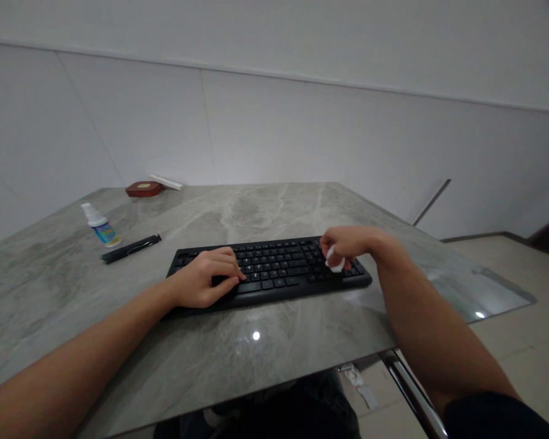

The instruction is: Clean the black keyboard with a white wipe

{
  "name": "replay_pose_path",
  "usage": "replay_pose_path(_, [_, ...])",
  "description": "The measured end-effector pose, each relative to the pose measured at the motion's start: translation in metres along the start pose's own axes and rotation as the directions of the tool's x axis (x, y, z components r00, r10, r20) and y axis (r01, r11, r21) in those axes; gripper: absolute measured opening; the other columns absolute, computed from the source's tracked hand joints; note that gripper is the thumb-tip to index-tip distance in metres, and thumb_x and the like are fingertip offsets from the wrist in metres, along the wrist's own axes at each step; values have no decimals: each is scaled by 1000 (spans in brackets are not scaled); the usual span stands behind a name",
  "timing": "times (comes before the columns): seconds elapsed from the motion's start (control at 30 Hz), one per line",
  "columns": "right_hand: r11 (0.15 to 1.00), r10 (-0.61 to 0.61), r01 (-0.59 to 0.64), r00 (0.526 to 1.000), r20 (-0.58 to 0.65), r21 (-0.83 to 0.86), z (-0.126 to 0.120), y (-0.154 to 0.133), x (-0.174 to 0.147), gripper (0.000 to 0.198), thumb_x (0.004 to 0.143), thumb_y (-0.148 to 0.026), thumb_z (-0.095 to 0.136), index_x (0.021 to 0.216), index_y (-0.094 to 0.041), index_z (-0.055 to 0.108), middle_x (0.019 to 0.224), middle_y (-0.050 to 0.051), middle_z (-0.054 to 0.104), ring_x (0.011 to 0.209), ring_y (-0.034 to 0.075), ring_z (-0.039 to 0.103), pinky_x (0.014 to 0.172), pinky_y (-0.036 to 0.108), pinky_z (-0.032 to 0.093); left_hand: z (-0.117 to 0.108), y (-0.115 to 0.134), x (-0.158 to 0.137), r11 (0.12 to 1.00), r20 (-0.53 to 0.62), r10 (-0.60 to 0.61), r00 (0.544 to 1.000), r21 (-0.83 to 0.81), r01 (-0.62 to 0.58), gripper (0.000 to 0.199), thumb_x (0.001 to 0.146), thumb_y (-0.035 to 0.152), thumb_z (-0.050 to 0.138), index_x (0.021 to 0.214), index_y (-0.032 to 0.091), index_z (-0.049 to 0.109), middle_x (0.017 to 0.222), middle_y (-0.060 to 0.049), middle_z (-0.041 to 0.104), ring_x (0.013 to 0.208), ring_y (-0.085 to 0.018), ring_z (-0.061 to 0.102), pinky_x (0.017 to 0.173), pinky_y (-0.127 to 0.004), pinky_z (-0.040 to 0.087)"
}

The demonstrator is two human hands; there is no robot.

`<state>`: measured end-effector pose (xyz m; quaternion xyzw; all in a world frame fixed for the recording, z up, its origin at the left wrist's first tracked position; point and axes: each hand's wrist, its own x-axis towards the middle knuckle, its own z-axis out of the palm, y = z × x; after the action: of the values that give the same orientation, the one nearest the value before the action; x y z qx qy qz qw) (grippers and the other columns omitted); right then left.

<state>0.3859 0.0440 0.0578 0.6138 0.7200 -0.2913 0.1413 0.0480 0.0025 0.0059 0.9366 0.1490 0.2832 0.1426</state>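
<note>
Wiping a black keyboard on a marble-look table, the cloth at the right-hand keys.

At far left a small spray bottle (99,224) stands near a black pen-like tool (131,249), well apart from the hands; a red box (143,189) sits at the far edge of the table (238,341). The left hand (205,284) lies flat on the left end of the keyboard (274,268), fingers loosely together, pressing down and grasping nothing. The right hand (348,244) pinches a small white wad of cloth (336,262) against the keys near the right end. Judging by that position, the wipe is well along, with the left keys under the steadying hand possibly still to do. The keyboard looks matte black, full-size, lying square to the near table edge; no dust can be made out.
</note>
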Motion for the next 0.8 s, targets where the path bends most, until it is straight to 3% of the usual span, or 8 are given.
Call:
replay_pose_path(0.1, [986,166,-167,986,-34,-13,-9,25,0,18,65,-5,64,78,-16,57,64,-1,63,60,17,68,52,23,43,0,0,0,1000,-8,7,1000,-4,-7,20,92,12,52,87,14,71,81,-8,73,76,-19,63,75,-34,52])
replay_pose_path(0.17, [981,193,-193,980,-45,0,-12,33,0,18,66,-5,63,80,-16,58,65,-1,64,60,17,67,53,24,43,0,0,0,1000,-15,13,1000,-7,-13,19,92,11,52,87,14,71,80,-8,73,75,-19,63,75,-33,52])
replay_pose_path(0.4, [998,-42,42,999,6,-44,1,0,5,17,65,-8,64,79,-17,59,64,-2,64,61,17,68,54,24,44,0,-1,-2,1000,-6,2,1000,7,-2,19,92,12,53,87,14,71,81,-9,73,78,-20,63,74,-33,52])
replay_pose_path(0.47, [999,-22,22,1000,3,-34,1,2,5,17,65,-8,64,80,-17,59,64,-2,64,62,18,68,55,24,44,1,-1,-2,1000,-5,2,1000,6,-2,20,92,11,52,87,14,71,81,-9,72,77,-19,63,75,-34,52])
replay_pose_path(0.67, [979,198,-200,979,-39,-38,-11,33,1,21,65,-4,61,81,-16,58,62,-2,63,60,17,68,54,24,42,1,0,0,1000,-12,4,1000,6,-3,21,92,13,51,87,14,71,80,-9,73,77,-20,63,73,-34,53])
replay_pose_path(0.8, [997,59,-58,998,14,-46,-6,17,2,17,67,-7,61,80,-17,58,66,-1,64,62,17,67,55,24,43,1,0,0,1000,-11,1,1000,11,-1,21,92,13,51,87,14,71,80,-9,73,77,-20,63,74,-34,53])
